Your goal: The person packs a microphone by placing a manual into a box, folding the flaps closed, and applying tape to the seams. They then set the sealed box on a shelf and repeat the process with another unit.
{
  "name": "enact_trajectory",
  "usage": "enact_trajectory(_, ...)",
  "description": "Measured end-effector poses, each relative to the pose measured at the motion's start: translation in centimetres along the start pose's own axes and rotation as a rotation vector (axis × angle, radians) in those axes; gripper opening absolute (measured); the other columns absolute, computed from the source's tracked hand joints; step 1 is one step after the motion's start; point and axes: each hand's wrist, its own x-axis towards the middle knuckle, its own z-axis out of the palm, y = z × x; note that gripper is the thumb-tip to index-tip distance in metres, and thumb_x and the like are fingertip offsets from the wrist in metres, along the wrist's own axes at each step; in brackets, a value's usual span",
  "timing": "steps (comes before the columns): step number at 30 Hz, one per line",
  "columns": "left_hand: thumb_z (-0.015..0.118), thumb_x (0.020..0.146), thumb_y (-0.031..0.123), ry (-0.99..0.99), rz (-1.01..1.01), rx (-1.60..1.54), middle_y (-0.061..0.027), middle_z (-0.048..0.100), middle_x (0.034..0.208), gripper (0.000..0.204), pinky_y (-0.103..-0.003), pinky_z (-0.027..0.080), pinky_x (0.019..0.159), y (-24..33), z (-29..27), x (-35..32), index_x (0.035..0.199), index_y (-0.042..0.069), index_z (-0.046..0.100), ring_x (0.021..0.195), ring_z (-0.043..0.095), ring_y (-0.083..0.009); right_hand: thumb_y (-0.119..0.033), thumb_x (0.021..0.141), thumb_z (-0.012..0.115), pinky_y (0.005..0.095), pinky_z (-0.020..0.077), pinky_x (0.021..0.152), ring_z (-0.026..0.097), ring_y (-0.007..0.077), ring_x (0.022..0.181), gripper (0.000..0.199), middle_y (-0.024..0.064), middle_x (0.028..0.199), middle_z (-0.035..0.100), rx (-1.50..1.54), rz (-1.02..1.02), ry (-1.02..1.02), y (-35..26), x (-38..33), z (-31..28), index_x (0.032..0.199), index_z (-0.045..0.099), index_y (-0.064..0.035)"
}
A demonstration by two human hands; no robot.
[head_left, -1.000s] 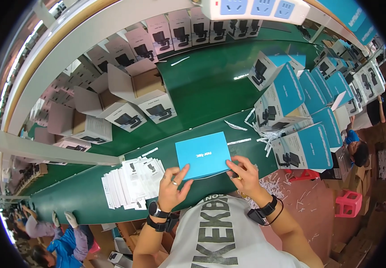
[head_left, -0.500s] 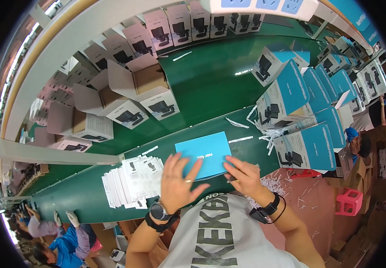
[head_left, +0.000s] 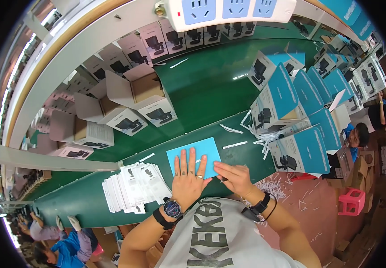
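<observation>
The left hand (head_left: 187,178) lies flat, fingers spread, pressing down on a blue sheet (head_left: 194,157) that rests on the green bench (head_left: 211,96) just in front of the person. The right hand (head_left: 234,177) sits beside it at the sheet's near right corner, fingers bent and pinching or creasing that edge; whether it grips anything besides the sheet I cannot tell. The sheet looks flat and unfolded, so the work on it seems to be at an early stage: no walls stand up yet and it is not a box like the others.

To the right of the hands stands a crowd of finished blue boxes (head_left: 301,151), some leaning on each other, which suggests many pieces are already done. To the left of the left hand lies a fanned stack of white leaflets (head_left: 132,187), close to the near bench edge. White paper strips (head_left: 234,144) are scattered just beyond the right hand. Farther ahead and to the left stand open white cartons (head_left: 126,109).

Open room is a narrow green band straight ahead of the sheet; the boxes hem in the right side, and the near edge runs right under the wrists.
</observation>
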Motion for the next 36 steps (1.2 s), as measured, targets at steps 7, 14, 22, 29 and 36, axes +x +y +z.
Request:
enact_trajectory(7, 0.08, 0.085, 0.045, -0.014, 0.062, -0.002, -0.0338, 0.031, 0.162, 0.087, -0.067, 0.026, 0.12, 0.1, -2.1, 0.9, 0.158, 0.014, 0.044, 0.148, 0.03, -0.0562, -0.008, 0.08, 0.08, 0.0297, 0.0531, 0.059, 0.072, 0.019, 0.07, 0.031, 0.0067, 0.125, 0.076, 0.074, 0.017, 0.119, 0.3, -0.2, -1.3, 0.111, 0.079, -0.0095)
enact_trajectory(14, 0.086, 0.075, 0.053, -0.07, 0.024, -0.106, -0.0365, 0.046, 0.143, 0.086, -0.062, 0.032, 0.117, -1.5, -5.6, 5.6, 0.149, 0.019, 0.058, 0.137, 0.042, -0.0526, -0.004, 0.088, 0.076, 0.0303, 0.056, 0.065, 0.074, 0.0194, 0.075, 0.027, 0.0105, 0.123, 0.076, 0.169, 0.065, 0.178, 1.7, 0.5, -6.0, 0.114, 0.078, -0.0075)
enact_trajectory(22, 0.071, 0.083, 0.066, 0.151, -0.212, -0.108, -0.0399, 0.046, 0.139, 0.085, -0.064, 0.029, 0.116, 4.6, -0.1, 32.6, 0.152, 0.019, 0.053, 0.131, 0.043, -0.0553, -0.024, 0.106, 0.064, 0.0247, 0.049, 0.056, 0.06, 0.0069, 0.061, 0.027, 0.004, 0.09, 0.077, 0.427, 1.125, 0.302, 4.4, -14.5, -15.5, 0.114, 0.075, -0.0009)
enact_trajectory(29, 0.05, 0.097, 0.066, -0.009, -0.314, 0.058, -0.0461, 0.023, 0.159, 0.082, -0.063, 0.017, 0.125, 2.7, 11.6, 47.4, 0.163, 0.02, 0.036, 0.153, 0.017, -0.058, -0.03, 0.102, 0.067, 0.0269, 0.0486, 0.06, 0.061, 0.0086, 0.064, 0.031, 0.0027, 0.077, 0.07, 0.454, 1.274, 0.436, 5.4, -25.3, -14.1, 0.103, 0.075, -0.0001)
enact_trajectory(36, 0.061, 0.087, 0.07, -0.426, -0.072, -0.17, -0.0362, 0.027, 0.164, 0.099, -0.056, 0.024, 0.126, 1.1, 2.8, 47.3, 0.165, 0.018, 0.029, 0.154, 0.021, -0.0541, -0.032, 0.102, 0.068, 0.0252, 0.0481, 0.063, 0.062, 0.0093, 0.07, 0.03, 0.0007, 0.076, 0.067, 0.684, 1.619, 0.44, 3.1, -26.9, -13.6, 0.106, 0.074, -0.0031)
